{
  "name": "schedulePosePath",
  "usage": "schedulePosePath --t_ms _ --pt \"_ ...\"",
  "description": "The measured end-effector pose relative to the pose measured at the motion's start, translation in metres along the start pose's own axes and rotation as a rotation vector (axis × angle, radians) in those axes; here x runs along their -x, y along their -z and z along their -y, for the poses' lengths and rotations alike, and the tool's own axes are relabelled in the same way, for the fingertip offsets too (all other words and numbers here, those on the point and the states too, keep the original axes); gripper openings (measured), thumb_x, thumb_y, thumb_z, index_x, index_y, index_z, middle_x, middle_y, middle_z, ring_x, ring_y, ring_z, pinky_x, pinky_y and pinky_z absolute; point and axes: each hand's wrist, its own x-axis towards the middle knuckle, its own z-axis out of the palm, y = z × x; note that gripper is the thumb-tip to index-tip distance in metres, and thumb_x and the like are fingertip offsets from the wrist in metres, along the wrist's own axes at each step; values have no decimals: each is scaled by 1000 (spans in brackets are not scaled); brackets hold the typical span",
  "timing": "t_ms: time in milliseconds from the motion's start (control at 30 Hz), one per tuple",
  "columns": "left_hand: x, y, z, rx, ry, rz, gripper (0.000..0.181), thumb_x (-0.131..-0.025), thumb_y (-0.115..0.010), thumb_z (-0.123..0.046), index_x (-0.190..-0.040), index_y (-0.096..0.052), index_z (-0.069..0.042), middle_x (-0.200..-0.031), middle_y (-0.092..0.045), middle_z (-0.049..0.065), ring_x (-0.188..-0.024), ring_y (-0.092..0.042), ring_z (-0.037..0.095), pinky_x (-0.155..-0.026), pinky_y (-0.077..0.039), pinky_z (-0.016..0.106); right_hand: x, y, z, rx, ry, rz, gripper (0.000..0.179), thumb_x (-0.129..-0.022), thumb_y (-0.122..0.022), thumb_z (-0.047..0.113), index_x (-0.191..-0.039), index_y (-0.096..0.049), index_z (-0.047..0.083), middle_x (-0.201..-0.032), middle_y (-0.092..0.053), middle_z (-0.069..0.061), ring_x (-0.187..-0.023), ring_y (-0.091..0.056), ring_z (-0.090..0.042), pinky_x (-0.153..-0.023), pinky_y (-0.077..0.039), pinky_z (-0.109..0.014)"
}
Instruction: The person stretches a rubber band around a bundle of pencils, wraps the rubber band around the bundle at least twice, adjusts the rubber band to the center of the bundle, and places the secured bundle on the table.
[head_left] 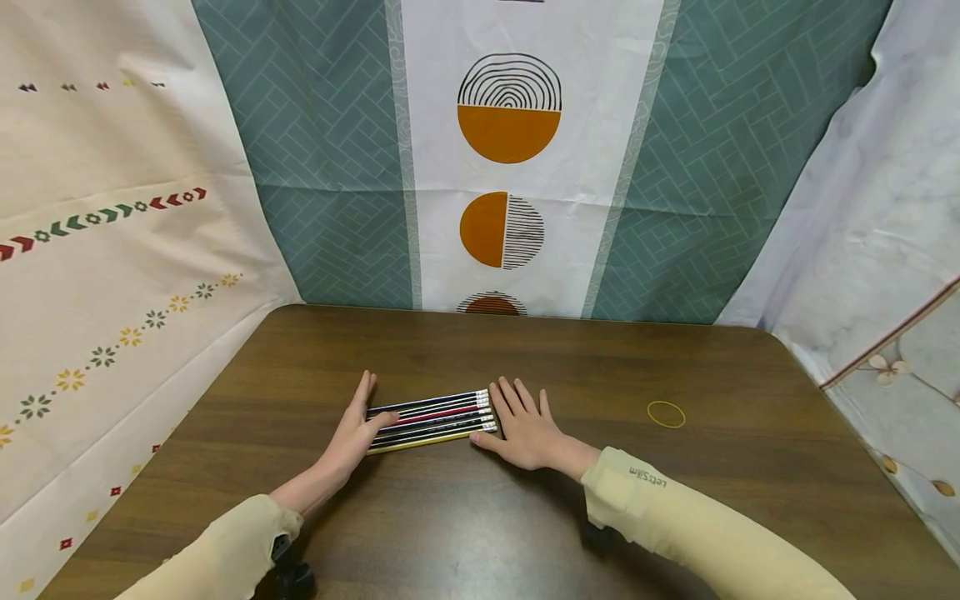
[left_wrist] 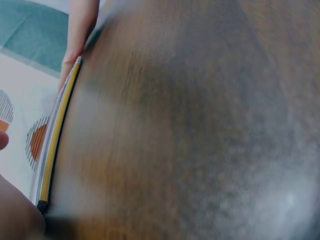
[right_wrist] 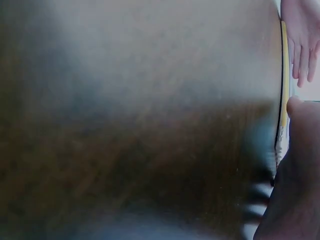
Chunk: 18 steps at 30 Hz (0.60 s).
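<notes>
Several pencils point(head_left: 435, 421) lie side by side on the table in the head view, mostly dark with pale stripes. One shows red, and the nearest has a yellow side, also seen in the left wrist view as a yellow strip point(left_wrist: 59, 130). My left hand point(head_left: 352, 435) stands at their left ends with straight fingers, its thumb lying over the pencils. At the white eraser ends, my right hand point(head_left: 525, 432) has its fingers spread and straight, the palm side against those ends and the thumb by the nearest pencil. The left palm hides the pencils' left tips.
A thin yellow rubber band point(head_left: 664, 402) lies on the brown wooden table point(head_left: 465, 533), right of my right hand. Patterned cloths hang around the table: a green and white curtain point(head_left: 337, 167) behind, a cream cloth point(head_left: 112, 292) left and a pale marbled cloth point(head_left: 900, 208) right.
</notes>
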Motion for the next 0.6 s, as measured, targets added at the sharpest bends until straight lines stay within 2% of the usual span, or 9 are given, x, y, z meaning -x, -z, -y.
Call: schedulePosePath --t_ms 233,433,533,600 --pt "0 -2 -1 2 -7 1 90 -97 -56 -19 -159 10 -16 -168 0 9 -155 7 32 -121 0 61 -5 -1 0 2 -9 22 95 -93 -35 75 -160 -5 15 -168 -1 -8 -156 2 -31 -118 4 -67" --pt "0 -1 -2 -26 -9 22 92 -96 -58 -20 -159 10 -16 -168 1 9 -155 7 32 -121 -2 62 -3 -1 1 8 -1 15 98 -92 -39 75 -160 -5 14 -168 -2 -8 -156 0 -31 -118 2 -67" --pt "0 3 -1 -107 -45 46 95 -95 -61 -24 -159 7 -11 -167 -4 14 -155 1 36 -120 -6 63 -2 6 2 -10 20 13 101 -90 -49 72 -160 -10 10 -167 -8 -11 -155 -5 -34 -118 -2 -67" --pt "-2 6 1 -203 -92 61 98 -92 -66 -28 -159 3 -7 -166 -11 18 -154 -7 39 -119 -12 64 -3 13 1 -33 46 14 104 -88 -57 68 -159 -13 7 -167 -11 -14 -154 -9 -36 -117 -5 -68"
